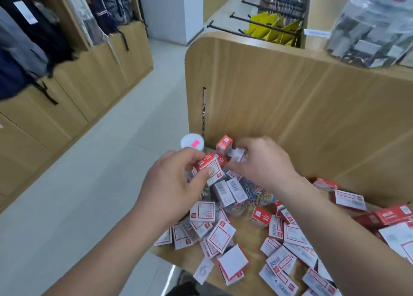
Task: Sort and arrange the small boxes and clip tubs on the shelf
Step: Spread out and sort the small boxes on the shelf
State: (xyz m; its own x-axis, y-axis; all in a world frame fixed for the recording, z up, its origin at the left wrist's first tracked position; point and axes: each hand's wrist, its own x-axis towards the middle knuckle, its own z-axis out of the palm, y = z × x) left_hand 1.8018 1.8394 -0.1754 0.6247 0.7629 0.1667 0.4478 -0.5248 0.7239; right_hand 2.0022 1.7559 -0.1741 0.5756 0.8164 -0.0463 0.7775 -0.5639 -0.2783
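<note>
Dozens of small boxes (222, 236) lie heaped on the shelf (247, 239), one white-lidded clip tub (192, 142) at its left rear. Left grip (176, 184) pinches a red-and-white box (211, 168); right grip (263, 161) curled just beside it, hold cannot be told.

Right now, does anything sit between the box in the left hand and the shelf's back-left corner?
Yes. A white-lidded tub stands in that corner, an upright red box just right of it, and the right hand reaches in beside them.

Left hand (176, 179), right hand (262, 161): two. White-lidded tub (191, 142): one. Clear jar (371, 29): one. Red-white boxes (202, 212): dozens.
</note>
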